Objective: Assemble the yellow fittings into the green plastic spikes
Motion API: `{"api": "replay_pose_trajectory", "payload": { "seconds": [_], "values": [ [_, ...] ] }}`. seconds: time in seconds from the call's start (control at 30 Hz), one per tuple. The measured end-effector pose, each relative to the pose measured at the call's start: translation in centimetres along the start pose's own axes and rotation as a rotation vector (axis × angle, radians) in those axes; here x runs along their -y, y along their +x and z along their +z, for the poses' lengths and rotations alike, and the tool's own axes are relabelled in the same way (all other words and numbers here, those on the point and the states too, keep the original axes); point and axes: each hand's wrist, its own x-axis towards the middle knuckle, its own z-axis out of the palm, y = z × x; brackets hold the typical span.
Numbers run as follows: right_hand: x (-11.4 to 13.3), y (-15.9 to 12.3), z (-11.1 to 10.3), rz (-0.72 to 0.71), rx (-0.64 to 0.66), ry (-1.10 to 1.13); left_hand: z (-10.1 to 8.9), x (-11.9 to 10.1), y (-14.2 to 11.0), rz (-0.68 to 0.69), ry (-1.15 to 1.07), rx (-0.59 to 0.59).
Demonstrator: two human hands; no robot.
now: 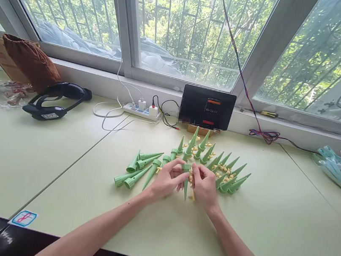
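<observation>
Near the middle of the table, my left hand (165, 179) is closed round a green plant-watering spike (185, 186), its capped end up and its tip pointing down. My right hand (205, 186) is pinched close beside the spike's cap; what its fingertips hold is mostly hidden, with a bit of pale yellow showing there. Several green spikes (137, 178) lie to the left of my left hand. More green spikes (236, 182) stand or lean beyond and to the right of my hands, with small yellow valve pieces (224, 168) scattered among them.
A dark tablet (207, 108) showing a timer stands at the back. Left of it are a power strip (143, 110) with cables, a black headset (54, 104) and a brown pouch (30, 60). Plastic-bagged items (340, 170) lie at the far right. A numbered card (24, 218) marks the front edge.
</observation>
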Motion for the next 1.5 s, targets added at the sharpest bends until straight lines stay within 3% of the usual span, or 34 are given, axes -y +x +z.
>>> {"api": "replay_pose_trajectory", "payload": {
  "seconds": [0.23, 0.7, 0.87, 1.1, 1.33, 1.5],
  "values": [
    [0.1, -0.2, 0.2, -0.121, 0.026, -0.132, -0.7, 0.0, 0.5, -0.086, -0.212, -0.104],
    [-0.6, 0.0, -0.4, -0.186, 0.052, -0.234, -0.8, 0.0, 0.4, -0.140, -0.247, -0.021],
    [-1.0, 0.1, -0.4, -0.175, 0.055, -0.235, -1.0, 0.1, 0.3, -0.096, -0.162, 0.024],
    [-0.8, 0.0, -0.2, -0.050, 0.062, -0.115, -0.9, -0.1, 0.0, 0.011, 0.041, 0.042],
    [-0.7, 0.2, -0.2, 0.017, 0.095, -0.019, -0.7, 0.3, -0.2, 0.073, 0.306, -0.007],
    [-0.6, 0.1, -0.1, 0.037, 0.092, 0.026, -0.7, 0.3, -0.1, 0.096, 0.296, -0.029]
  ]
}}
